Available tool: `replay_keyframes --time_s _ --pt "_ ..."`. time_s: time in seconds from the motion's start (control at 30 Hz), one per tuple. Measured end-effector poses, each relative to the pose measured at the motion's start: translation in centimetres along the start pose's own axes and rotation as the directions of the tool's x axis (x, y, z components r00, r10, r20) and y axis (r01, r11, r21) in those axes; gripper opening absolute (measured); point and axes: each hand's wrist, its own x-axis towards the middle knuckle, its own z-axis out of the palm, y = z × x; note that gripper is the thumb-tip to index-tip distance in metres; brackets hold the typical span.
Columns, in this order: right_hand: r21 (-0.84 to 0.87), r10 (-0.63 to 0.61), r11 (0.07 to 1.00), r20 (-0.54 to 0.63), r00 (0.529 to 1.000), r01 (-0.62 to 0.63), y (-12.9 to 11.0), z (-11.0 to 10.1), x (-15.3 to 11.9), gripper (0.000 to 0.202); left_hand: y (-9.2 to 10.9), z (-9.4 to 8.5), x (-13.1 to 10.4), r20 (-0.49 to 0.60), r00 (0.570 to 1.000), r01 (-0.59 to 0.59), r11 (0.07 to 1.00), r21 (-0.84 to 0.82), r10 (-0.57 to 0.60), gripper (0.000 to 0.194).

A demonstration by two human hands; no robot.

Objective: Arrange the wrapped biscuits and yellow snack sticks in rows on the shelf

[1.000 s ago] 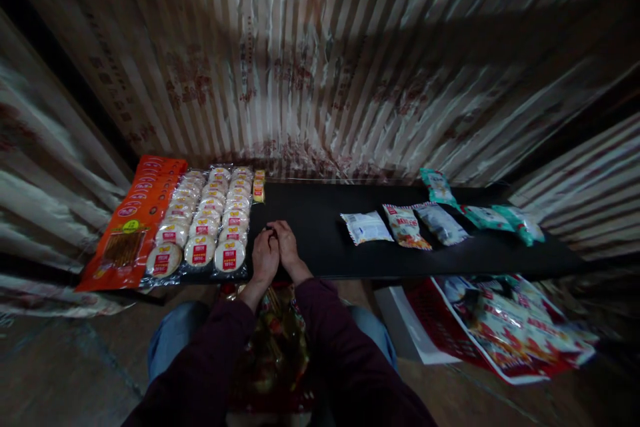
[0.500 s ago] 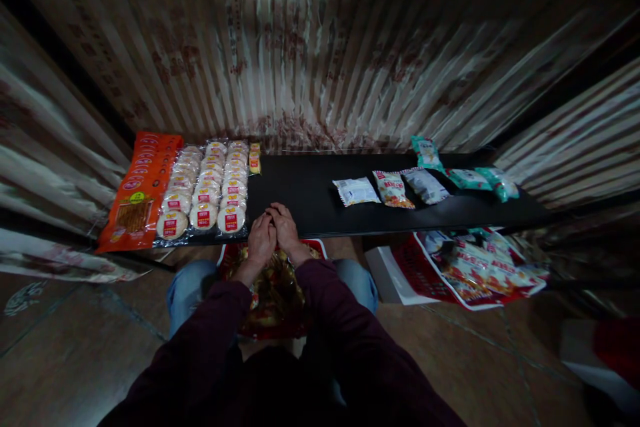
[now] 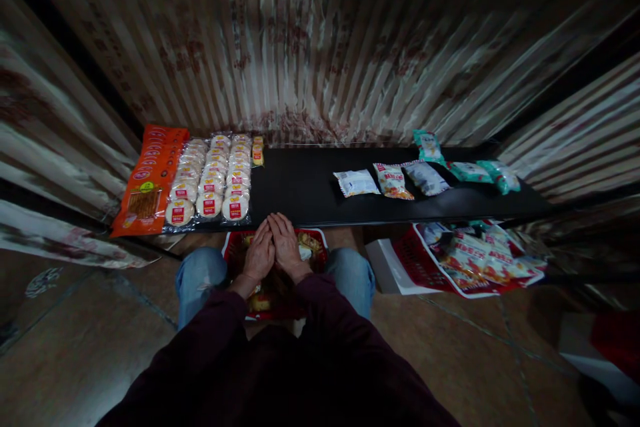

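Side by side, my left hand and my right hand hover over a red basket between my knees, just in front of the black shelf's front edge. Their fingers are stretched out and their fingertips meet. I see nothing held, though the palms are hidden. Gold-wrapped snack packs fill the basket, partly covered by my hands. Nearest on the shelf are rows of round white crackers in clear wrap. A small yellow packet lies behind them, at the back edge.
At the shelf's left end lies an orange snack bag. Several small white, orange and green bags lie on the right part of the black shelf. A second red basket of snack bags leans by a white box.
My hands have drawn back from the shelf edge to over the basket, and their fingers have straightened. The view has shifted slightly; the shelf items look unchanged.
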Motion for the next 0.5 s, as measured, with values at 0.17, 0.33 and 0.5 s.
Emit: replay_keyframes --time_s 0.17,0.33,0.5 --pt "-0.025 -0.01 1.0 0.015 1.0 0.011 -0.8 -0.5 -2.0 0.06 0.1 -0.3 -1.2 0.117 0.993 0.01 1.0 0.017 -0.012 0.054" --pt "-0.032 -0.017 0.999 0.123 0.992 0.021 -1.0 -0.8 -4.6 0.06 0.9 1.3 -3.4 0.196 0.939 0.297 0.954 -0.047 -0.283 0.051" --pt "-0.095 0.167 0.986 0.414 0.895 -0.14 -0.9 0.4 -8.2 0.049 2.1 2.8 -5.5 0.393 0.697 0.626 0.776 0.074 -0.6 0.037"
